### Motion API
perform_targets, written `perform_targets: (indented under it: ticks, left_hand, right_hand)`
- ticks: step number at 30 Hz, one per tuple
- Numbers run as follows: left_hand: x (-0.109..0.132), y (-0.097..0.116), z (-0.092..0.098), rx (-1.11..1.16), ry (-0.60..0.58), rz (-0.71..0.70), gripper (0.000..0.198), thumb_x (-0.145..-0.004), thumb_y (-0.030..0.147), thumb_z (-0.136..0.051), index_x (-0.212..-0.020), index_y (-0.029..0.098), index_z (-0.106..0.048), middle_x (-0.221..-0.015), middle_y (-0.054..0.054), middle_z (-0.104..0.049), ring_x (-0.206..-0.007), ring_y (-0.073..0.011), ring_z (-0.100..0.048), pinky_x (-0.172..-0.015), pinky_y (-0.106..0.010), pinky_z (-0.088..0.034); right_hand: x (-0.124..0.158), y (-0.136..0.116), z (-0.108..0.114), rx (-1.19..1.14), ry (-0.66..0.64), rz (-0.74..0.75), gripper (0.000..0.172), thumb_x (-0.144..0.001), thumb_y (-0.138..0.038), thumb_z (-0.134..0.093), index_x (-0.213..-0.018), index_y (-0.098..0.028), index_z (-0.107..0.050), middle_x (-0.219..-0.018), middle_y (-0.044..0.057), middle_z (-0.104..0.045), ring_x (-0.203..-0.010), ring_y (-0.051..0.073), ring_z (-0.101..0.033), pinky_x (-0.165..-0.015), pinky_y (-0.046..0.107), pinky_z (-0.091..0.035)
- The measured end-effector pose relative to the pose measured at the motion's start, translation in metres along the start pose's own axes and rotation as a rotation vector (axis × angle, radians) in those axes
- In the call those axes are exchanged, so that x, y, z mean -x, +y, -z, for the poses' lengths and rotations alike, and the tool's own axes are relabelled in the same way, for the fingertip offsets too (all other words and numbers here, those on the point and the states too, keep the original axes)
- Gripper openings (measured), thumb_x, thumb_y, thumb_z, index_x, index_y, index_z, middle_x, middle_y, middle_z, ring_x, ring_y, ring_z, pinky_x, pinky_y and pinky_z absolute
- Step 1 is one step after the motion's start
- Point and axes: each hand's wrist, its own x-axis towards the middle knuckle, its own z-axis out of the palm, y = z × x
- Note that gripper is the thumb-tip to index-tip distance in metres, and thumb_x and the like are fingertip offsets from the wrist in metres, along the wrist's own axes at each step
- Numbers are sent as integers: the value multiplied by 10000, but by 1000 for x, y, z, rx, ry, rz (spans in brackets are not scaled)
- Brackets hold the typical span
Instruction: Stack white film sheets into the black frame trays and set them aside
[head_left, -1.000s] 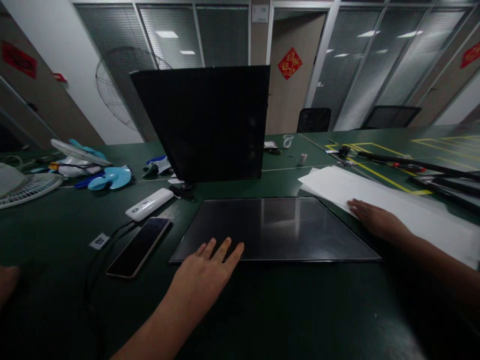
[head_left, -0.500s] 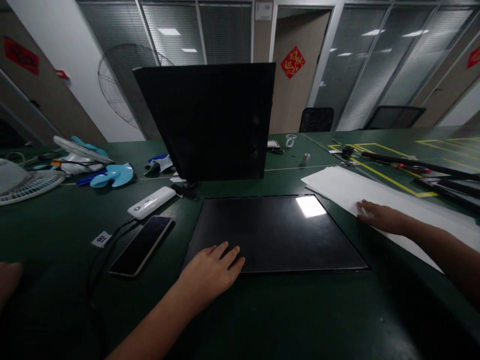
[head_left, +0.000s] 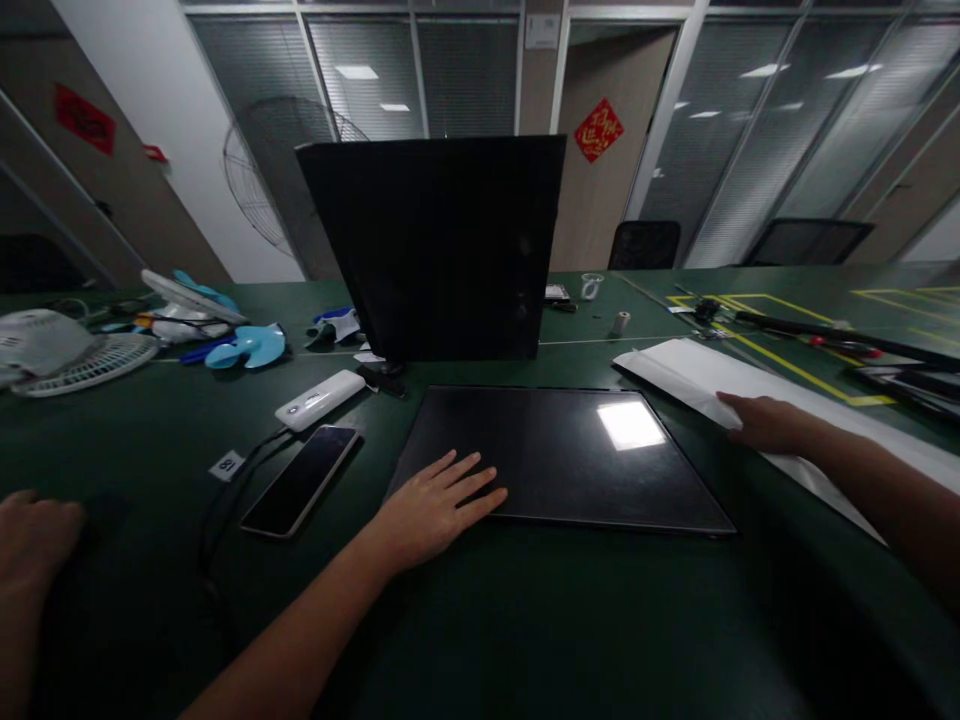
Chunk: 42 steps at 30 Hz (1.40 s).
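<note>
A flat black screen panel [head_left: 555, 460] lies on the table in front of me, with a bright light reflected near its far right corner. My left hand [head_left: 431, 510] rests palm down over the panel's near left part, its fingers spread. To the right, my right hand [head_left: 769, 424] pinches the near edge of a thin white sheet [head_left: 694, 365]. That edge is raised and slightly curled, with more white showing underneath. My right fingertips are partly hidden by the sheet.
A large black screen [head_left: 442, 250] stands behind the panel. Left of the panel are a phone [head_left: 301, 480], a white power bank [head_left: 321, 400] with a cable, and fan parts [head_left: 247, 345]. Another person's hand [head_left: 37, 540] rests at far left. Dark rods [head_left: 832, 330] lie at right.
My right hand has closed on the white sheet's near edge, which is now lifted and curled. My left hand's fingers are spread wider on the panel. The view has shifted slightly.
</note>
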Motion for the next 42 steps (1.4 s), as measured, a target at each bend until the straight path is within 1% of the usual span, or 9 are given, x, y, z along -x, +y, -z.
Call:
perform_targets:
  ticks: [5, 10, 16, 21, 26, 34, 37, 39, 42]
  left_hand:
    - [-8, -1, -2, 115, -33, 119, 715, -1030, 358, -634, -1665, 271, -320, -1710, -85, -390, -1619, -359, -241, -1281, -683, -234]
    - [-8, -4, 0, 191, -87, 214, 742, -1025, 435, -612, -1677, 287, -291, -1750, -80, -302, -1635, -352, -187, -1287, -675, -205]
    - [-6, -7, -2, 277, -46, 167, 785, -1041, 613, -504, -1695, 264, -246, -1739, -108, -320, -1630, -361, -210, -1291, -675, -177]
    - [-5, -8, -10, 191, 9, 382, 788, -1039, 659, -460, -1692, 259, -277, -1737, -145, -317, -1623, -418, -202, -1262, -731, -183]
    - [-4, -11, -26, 138, 81, 699, 790, -1039, 704, -391, -1648, 201, -401, -1698, -207, -377, -1582, -501, -261, -1195, -785, -265]
    - [-4, -12, -32, 154, 97, 706, 789, -1034, 722, -380, -1603, 186, -482, -1692, -212, -386, -1597, -482, -237, -1208, -752, -289]
    - [-5, -11, -22, 209, 161, 690, 714, -1048, 669, -411, -1526, 164, -576, -1657, -201, -452, -1597, -442, -273, -1244, -743, -230]
    - [-7, -9, -12, 356, 260, 679, 638, -1056, 617, -436, -1446, 158, -646, -1645, -178, -479, -1587, -392, -325, -1270, -700, -234]
    - [-15, -2, 7, 889, 417, 743, 630, -1046, 625, -437, -1392, 156, -676, -1573, -165, -571, -1459, -331, -534, -1220, -587, -413]
  right_hand:
    - [-1, -8, 7, 37, -22, -104, 847, -734, -365, -614, -1534, -103, -517, -1180, 256, -742, -1055, 420, -733, -882, 556, -573]
    - [8, -17, -2, 14, 151, -179, 771, -779, -520, -482, -1517, -294, -472, -1212, 142, -764, -1078, 437, -720, -846, 687, -531]
    - [23, -33, -10, -24, 322, -243, 803, -887, -623, -247, -1601, -264, -326, -1317, 222, -706, -1195, 538, -641, -822, 815, -427]
    - [32, -45, -4, 6, 303, -262, 686, -954, -483, -248, -1599, -270, -345, -1320, 235, -695, -1167, 492, -674, -865, 772, -452]
    - [45, -55, 11, 102, 227, -273, 585, -964, -373, -327, -1462, -112, -487, -1164, 332, -691, -971, 502, -723, -701, 632, -560]
    - [71, -62, 34, 203, 171, -189, 637, -984, -295, -272, -1599, -178, -389, -1476, 253, -585, -1064, 444, -711, -793, 612, -602]
    - [91, -83, 37, 191, 187, -100, 736, -952, -281, -341, -1683, -255, -259, -1585, 190, -510, -1117, 434, -704, -858, 620, -619]
    - [112, -113, 37, 135, 260, -3, 831, -935, -275, -368, -1720, -343, -105, -1646, 129, -443, -1225, 435, -666, -884, 619, -636]
    - [152, -175, 39, 25, 408, 201, 925, -911, -224, -375, -1693, -492, 40, -1692, 2, -345, -1339, 391, -608, -898, 603, -657]
